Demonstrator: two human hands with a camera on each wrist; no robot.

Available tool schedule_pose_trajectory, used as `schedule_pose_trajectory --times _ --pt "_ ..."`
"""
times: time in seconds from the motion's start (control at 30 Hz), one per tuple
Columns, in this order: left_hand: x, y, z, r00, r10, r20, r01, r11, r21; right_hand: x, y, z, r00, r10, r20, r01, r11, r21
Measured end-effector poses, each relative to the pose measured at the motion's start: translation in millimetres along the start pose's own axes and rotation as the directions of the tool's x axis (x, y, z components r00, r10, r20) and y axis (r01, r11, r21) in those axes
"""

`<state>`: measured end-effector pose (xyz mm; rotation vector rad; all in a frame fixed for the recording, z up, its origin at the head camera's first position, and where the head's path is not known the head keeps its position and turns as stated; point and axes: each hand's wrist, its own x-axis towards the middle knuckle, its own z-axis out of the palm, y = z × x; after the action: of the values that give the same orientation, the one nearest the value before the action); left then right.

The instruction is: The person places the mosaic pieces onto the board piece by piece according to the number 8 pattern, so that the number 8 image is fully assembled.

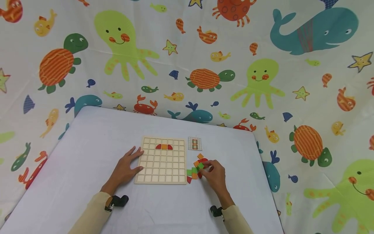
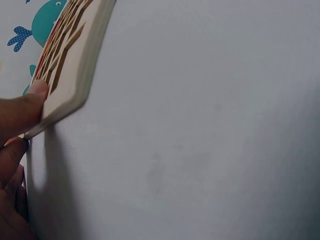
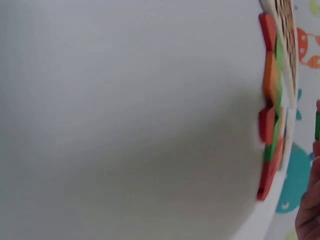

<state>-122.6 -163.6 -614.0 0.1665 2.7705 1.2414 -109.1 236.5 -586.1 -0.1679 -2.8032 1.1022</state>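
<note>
A wooden grid board (image 1: pixel 162 169) lies on the white-covered table with two red curved tiles (image 1: pixel 170 147) and an orange square tile (image 1: pixel 164 146) between them in an upper row. My left hand (image 1: pixel 124 169) rests at the board's left edge, fingers spread, with fingertips touching the rim. Right of the board, my right hand (image 1: pixel 215 175) pinches a green tile (image 1: pixel 200 166) between thumb and fingers, above a small heap of tiles. In the right wrist view a green piece (image 3: pixel 317 125) shows between the fingertips at the frame's edge.
A small pattern card (image 1: pixel 194 143) with a coloured grid lies beyond the heap. Loose orange tiles (image 1: pixel 194 175), green tiles (image 1: pixel 189 172) and red tiles (image 1: pixel 189 179) lie against the board's right side. A sea-animal curtain (image 1: pixel 181 58) hangs behind the table.
</note>
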Motion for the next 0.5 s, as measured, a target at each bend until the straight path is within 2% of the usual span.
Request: schedule_pose_trajectory --times 0.13,0.27,0.5 --pt "1.0 -0.7 -0.3 1.0 -0.004 -0.002 0.004 1.0 0.001 12.7 -22.0 13.7 0.992 -0.12 0.04 0.119 0.992 0.036" --pt "1.4 -1.9 0.1 1.0 0.002 -0.004 -0.002 1.0 0.006 23.2 -44.1 28.8 0.971 -0.224 0.085 0.22 0.974 0.047" --pt "2.0 -3.9 0.9 1.0 0.003 0.0 -0.003 1.0 0.009 35.0 -73.4 57.7 0.948 -0.274 0.161 0.277 0.961 0.001"
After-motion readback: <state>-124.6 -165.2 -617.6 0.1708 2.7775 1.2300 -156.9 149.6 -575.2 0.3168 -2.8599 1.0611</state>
